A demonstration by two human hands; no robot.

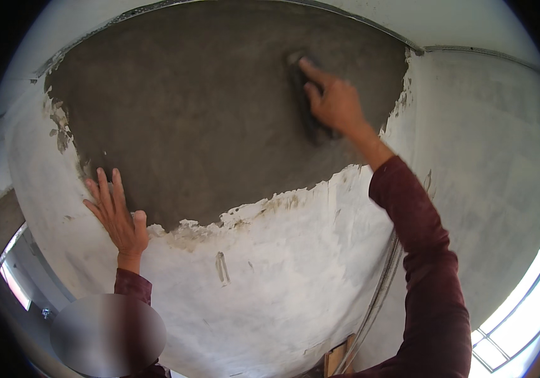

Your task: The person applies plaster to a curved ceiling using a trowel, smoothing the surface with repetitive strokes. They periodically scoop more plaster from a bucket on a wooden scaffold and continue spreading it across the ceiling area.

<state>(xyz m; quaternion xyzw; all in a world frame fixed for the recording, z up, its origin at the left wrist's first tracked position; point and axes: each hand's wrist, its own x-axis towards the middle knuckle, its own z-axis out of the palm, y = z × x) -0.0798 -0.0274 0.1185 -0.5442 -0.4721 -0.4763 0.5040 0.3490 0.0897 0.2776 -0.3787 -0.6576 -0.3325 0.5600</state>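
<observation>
From my end I see the right hand (pixel 338 107) gripping a blurred float (pixel 299 94), index finger stretched toward its far end, at the right side of the dark patch (pixel 207 113). I have the left hand (pixel 117 219) with fingers spread wide, grasping nothing, against the white wall (pixel 276 277) at the patch's left, near edge.

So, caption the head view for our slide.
The right hand holds a dark float against grey plaster, left hand spread near its edge.
</observation>
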